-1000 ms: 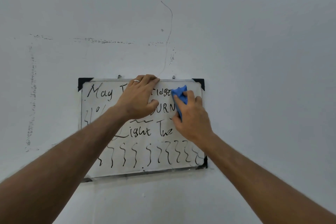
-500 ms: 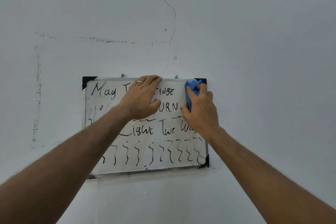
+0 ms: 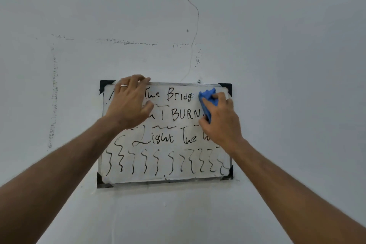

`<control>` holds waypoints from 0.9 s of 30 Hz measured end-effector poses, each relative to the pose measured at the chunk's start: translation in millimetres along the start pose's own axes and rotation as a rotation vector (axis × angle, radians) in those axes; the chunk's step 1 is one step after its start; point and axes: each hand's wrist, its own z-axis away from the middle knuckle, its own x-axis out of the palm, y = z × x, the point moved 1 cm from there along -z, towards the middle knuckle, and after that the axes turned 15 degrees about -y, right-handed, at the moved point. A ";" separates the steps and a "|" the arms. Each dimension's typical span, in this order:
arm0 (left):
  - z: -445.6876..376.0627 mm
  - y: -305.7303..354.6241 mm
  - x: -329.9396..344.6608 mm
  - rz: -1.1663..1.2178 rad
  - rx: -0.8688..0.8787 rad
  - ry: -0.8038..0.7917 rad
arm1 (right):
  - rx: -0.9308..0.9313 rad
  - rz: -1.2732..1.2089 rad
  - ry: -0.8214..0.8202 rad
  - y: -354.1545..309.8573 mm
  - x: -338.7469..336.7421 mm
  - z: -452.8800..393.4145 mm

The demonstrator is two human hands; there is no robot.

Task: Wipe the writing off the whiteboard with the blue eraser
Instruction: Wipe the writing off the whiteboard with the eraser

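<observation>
So the whiteboard [image 3: 164,166] hangs on a pale wall [image 3: 277,45], black plastic corners on a thin metal frame, and it's covered in black marker writing. Readable bits: "The Bridg" on the top line, "I BURN" below it, "Light The" on the third, then a row of squiggly vertical lines along the bottom.

The right hand [image 3: 219,123] has the blue eraser [image 3: 208,98] clamped in its fingers [image 3: 206,105], thumb on the left edge and the rest wrapped over the top. The eraser is pressed against the board in the upper right area, just right of "Bridg", and the end of that word looks smudged next to it. The hand hides the right ends of the second and third lines.

The left hand [image 3: 129,103] lies flat on the upper left of the board, fingers spread and gripping nothing, fingertips reaching over the top frame edge. It wears a ring [image 3: 124,85]. It covers the first word of the top line.

The wall has scuff marks and a thin curved line above the board.
</observation>
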 end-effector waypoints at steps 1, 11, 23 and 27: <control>2.4 -5.9 -0.6 -0.012 -0.021 -0.001 | 0.035 -0.032 0.007 -5.1 0.9 -2.4; 16.8 -36.9 -5.9 0.065 -0.152 -0.040 | 0.016 -0.004 -0.006 -21.3 2.8 -9.7; 24.1 -46.6 -19.7 0.096 -0.128 -0.097 | -0.104 0.083 -0.079 -25.1 9.7 1.7; 26.2 -52.2 -24.4 0.082 -0.100 -0.123 | -0.014 0.055 -0.024 -28.4 0.2 -10.7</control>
